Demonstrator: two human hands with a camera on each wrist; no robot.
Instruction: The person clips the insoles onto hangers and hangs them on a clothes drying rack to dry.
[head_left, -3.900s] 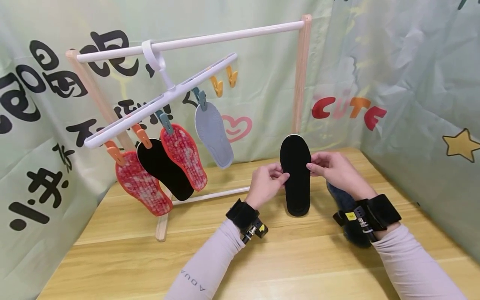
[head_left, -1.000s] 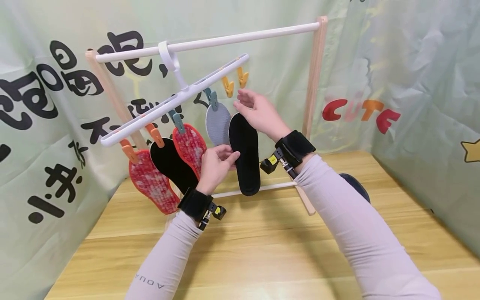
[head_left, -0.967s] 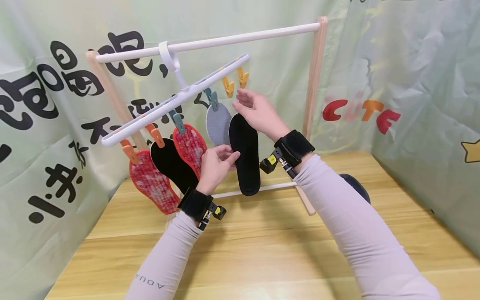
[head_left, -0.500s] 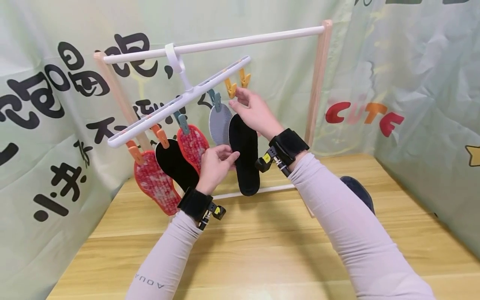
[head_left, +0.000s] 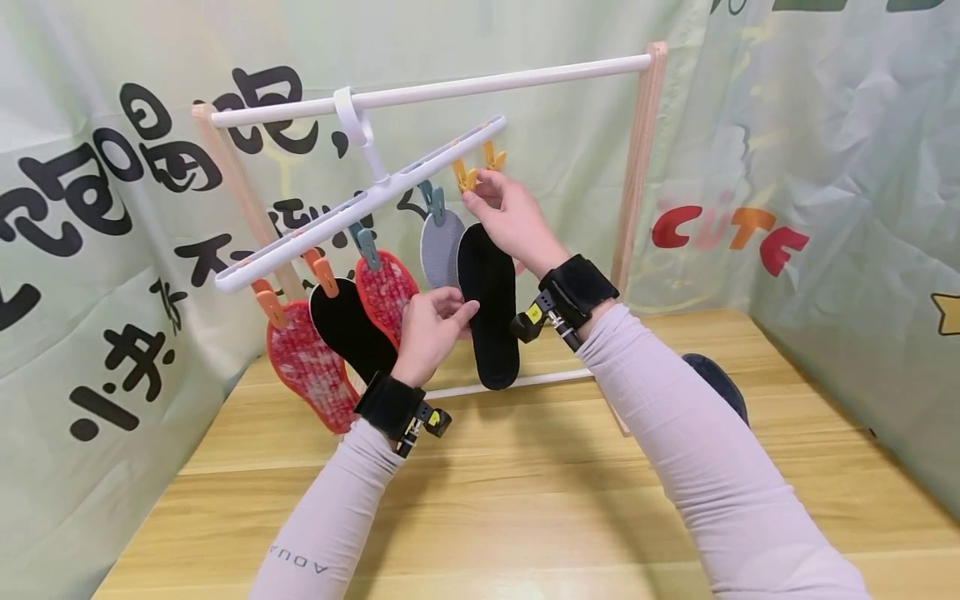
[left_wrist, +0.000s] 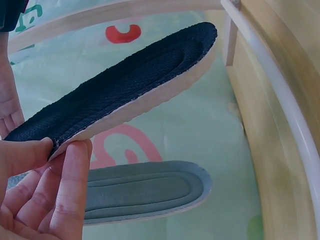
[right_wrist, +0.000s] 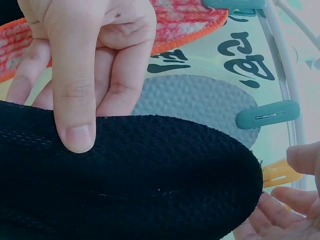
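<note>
My left hand point(head_left: 435, 325) pinches the edge of a black insole point(head_left: 492, 325) between thumb and fingers, holding it upright below the hanger. In the left wrist view its dark top and pale side show. My right hand point(head_left: 513, 218) is raised above the insole, its thumb and fingers at a yellow clothespin point(head_left: 464, 177), which they pinch near its lower end. The insole's rounded top lies just below that clothespin in the right wrist view. A grey insole point(head_left: 440, 246) hangs close behind from a teal clothespin point(right_wrist: 267, 115), partly hidden by the black one.
The white hanger point(head_left: 300, 237) tilts from the rack's top bar point(head_left: 510, 79). Clipped at its left are two red insoles point(head_left: 311, 367) and another black insole point(head_left: 348, 329). A second yellow clothespin point(head_left: 492, 157) hangs at the right end. A dark insole point(head_left: 716, 383) lies on the table point(head_left: 540, 500).
The black insole has come from the right, over the table, to under the hanger. My right hand has let go of it and moved up to the yellow clothespin; my left hand keeps its pinch.
</note>
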